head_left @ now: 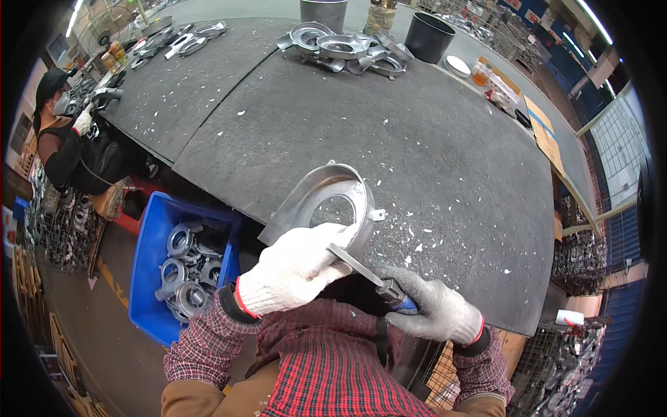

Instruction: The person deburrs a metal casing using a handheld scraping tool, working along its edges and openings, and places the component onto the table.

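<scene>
A silver metal blower housing (292,201), round with a wide central hole, stands tilted at the near edge of the dark worktable. My left hand (295,267), in a white knit glove, is closed on its near rim. My right hand (441,309), in a greyed glove, is wrapped round the blue and black handle of a flat file (358,264). The file's metal blade reaches left to the housing's near edge, close by my left fingers. Whether the blade touches the metal there I cannot tell.
Pale shavings dot the dark mat (458,174). A blue bin (149,278) of similar castings stands below left. More castings (344,47) lie at the table's far side, near a black bucket (429,38). At the far left another person (69,139) handles metal parts.
</scene>
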The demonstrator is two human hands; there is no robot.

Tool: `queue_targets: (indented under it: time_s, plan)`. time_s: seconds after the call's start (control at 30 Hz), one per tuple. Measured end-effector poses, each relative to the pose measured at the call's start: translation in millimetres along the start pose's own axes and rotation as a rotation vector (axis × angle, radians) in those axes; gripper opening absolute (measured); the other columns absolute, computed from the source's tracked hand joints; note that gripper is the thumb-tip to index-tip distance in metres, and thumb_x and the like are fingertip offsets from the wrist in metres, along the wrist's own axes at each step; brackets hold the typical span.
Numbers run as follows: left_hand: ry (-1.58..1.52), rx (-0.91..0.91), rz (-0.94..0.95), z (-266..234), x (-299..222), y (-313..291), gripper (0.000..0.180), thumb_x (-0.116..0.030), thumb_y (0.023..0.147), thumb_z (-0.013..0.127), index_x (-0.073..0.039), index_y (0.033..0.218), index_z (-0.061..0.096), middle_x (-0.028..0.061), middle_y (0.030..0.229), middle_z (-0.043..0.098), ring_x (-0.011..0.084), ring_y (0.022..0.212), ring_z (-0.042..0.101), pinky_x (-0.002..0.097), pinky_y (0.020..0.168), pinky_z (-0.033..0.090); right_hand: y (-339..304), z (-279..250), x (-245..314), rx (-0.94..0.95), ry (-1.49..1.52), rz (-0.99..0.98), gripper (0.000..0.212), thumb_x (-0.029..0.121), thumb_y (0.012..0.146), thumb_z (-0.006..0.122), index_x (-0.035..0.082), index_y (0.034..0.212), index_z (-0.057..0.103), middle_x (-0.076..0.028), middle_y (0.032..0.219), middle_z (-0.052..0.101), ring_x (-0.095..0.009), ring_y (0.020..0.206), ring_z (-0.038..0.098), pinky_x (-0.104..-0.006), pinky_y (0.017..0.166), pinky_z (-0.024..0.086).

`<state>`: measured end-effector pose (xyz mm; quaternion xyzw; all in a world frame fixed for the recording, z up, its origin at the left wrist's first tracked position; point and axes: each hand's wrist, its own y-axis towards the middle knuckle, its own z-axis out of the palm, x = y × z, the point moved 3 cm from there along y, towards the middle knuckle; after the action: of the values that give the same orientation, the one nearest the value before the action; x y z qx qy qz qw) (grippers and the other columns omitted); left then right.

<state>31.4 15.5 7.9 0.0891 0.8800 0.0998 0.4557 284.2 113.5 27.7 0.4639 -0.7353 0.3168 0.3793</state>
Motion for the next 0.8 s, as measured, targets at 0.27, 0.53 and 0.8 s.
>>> queue_targets:
  time_s: [0.27,0.53,0.8]
  plan:
    - [0.067,-0.106,-0.172,12.9,-12.3,-3.9,0.048,-0.017,0.102,0.075,0.003,0.144,0.064,0.0176,0.127,0.074,0.031,0.113,0.074,0.0404,0.102,0.058,2.5,32.7,3.7,-0.378,-0.619,0.096,0.073,0.023,0.091,0.083,0.023,0.159,0.057,-0.012,0.084,0.068,-0.033,0.067,0.076,-0.0454,0.058,0.063]
    - [-0.771,0.209,-0.658,9.4,-7.7,11.9,0.059,-0.017,0.099,0.08,0.003,0.149,0.056,0.0106,0.119,0.072,0.0179,0.109,0.07,0.0345,0.098,0.058,-7.8,20.8,14.8,-0.36,-0.794,0.22,0.071,0.024,0.095,0.078,0.023,0.161,0.055,-0.012,0.081,0.067,-0.031,0.062,0.074,-0.0447,0.055,0.063]
    - [-0.603,0.279,-0.57,4.9,10.5,7.1,0.069,-0.025,0.093,0.083,0.009,0.147,0.057,0.0162,0.123,0.076,0.0207,0.109,0.073,0.0356,0.098,0.058,-8.6,7.8,13.4,-0.282,-0.629,0.21,0.071,0.025,0.094,0.079,0.021,0.16,0.052,-0.015,0.091,0.074,-0.034,0.07,0.078,-0.0464,0.06,0.065]
